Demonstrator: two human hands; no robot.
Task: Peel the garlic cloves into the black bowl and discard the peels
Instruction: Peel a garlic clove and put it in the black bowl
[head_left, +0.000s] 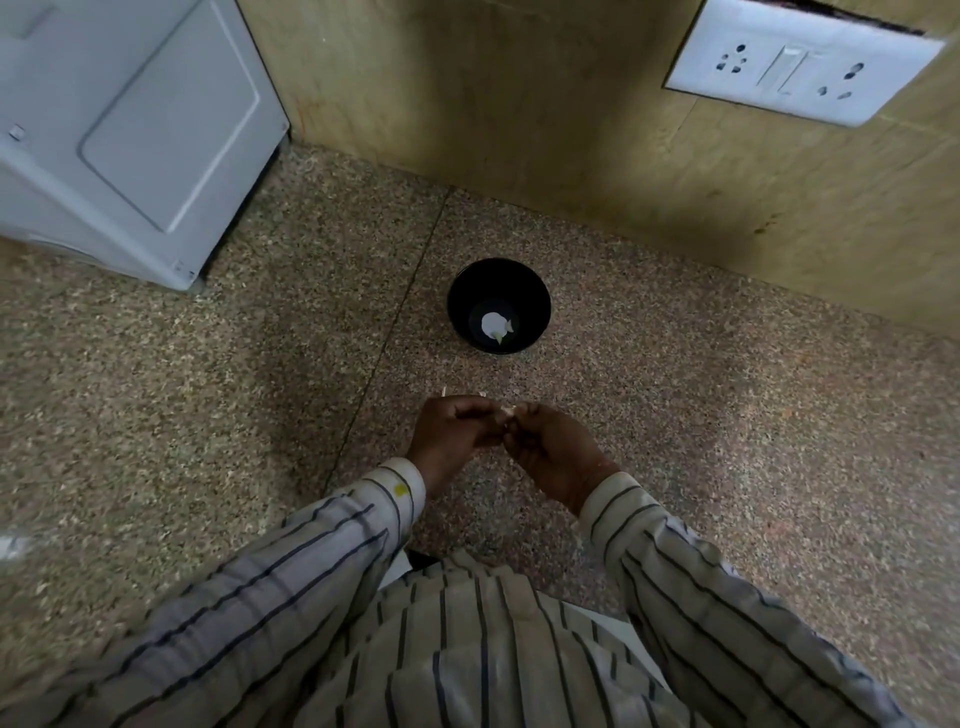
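- Left hand (451, 431) held above the speckled granite countertop (675, 415) in the near middle, fingers curled inward, pinching a small pale garlic clove (505, 411) at the fingertips.
- Right hand (550, 449) just right of the left, touching it, fingers likewise curled and pinching at the same clove from the other side.
- Only a sliver of the clove visible between the two sets of fingertips; how much skin remains on it, impossible to tell.
- Two tiny pale bits of peel (444, 391) just beyond the left knuckles, whether lying on the counter or sticking out of the grip not clear.
- Black bowl (498, 305) upright on the counter, farther away than the hands and slightly right of them, well apart from both.
- Inside the bowl, at the bottom, a white peeled garlic clove (494, 325) with a small greenish tip.
- Striped long sleeves (332, 545) and a striped shirt front filling the near edge.
- White appliance (130, 130) at the far left, standing on the counter against the wall.
- Beige stone wall (467, 104) along the far side, with a white socket and switch plate (800, 60) at the far right.
- Dark seam in the countertop (384, 338) running from the wall toward the near side, left of the bowl.
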